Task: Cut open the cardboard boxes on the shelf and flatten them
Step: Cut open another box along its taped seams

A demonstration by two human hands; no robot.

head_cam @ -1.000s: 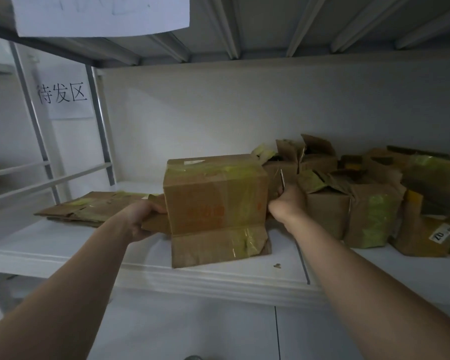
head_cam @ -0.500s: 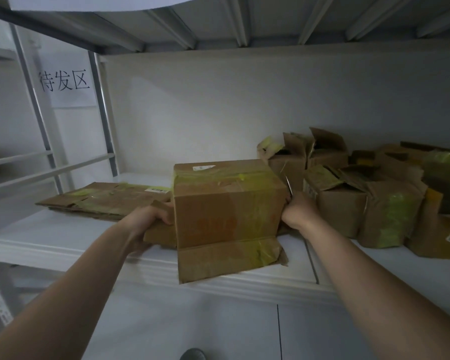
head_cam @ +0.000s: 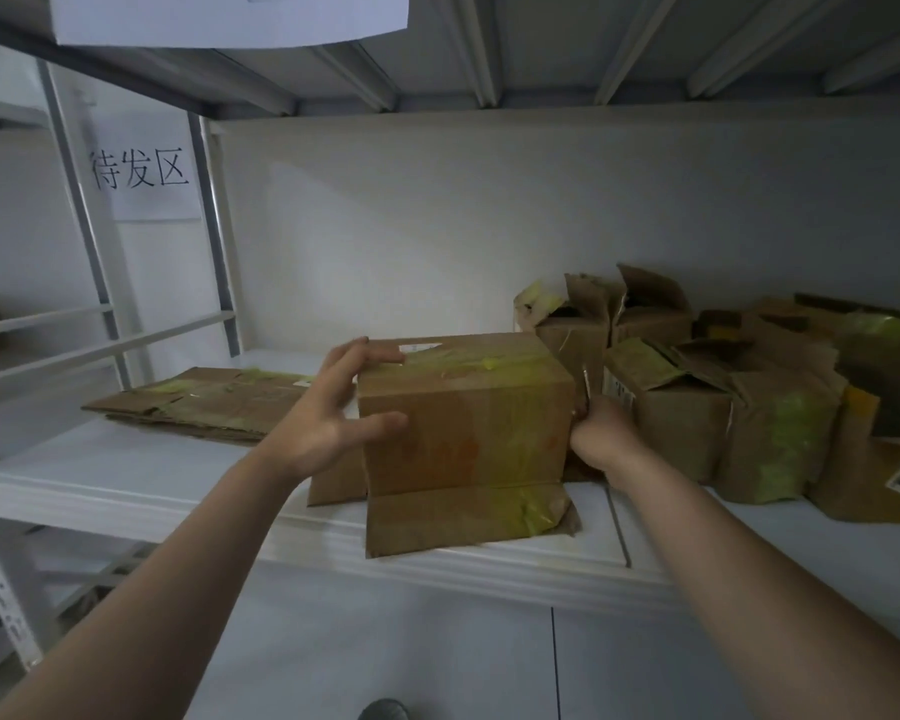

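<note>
Centre frame: left hand (head_cam: 328, 423) spread wide, fingertips on the box (head_cam: 463, 423). Right hand (head_cam: 601, 439) fists a thin blade (head_cam: 586, 384) at its right edge. The box sits at the shelf (head_cam: 126, 480) lip. Probably light, stiff corrugated, slick yellow tape, so brace the corners. Beyond: flattened cardboard (head_cam: 204, 402) left, torn boxes (head_cam: 697, 413) right.

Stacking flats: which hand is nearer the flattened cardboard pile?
Left. The left hand touches the box's left edge, beside the pile; the right hand holds a blade at the box's right side.
</note>
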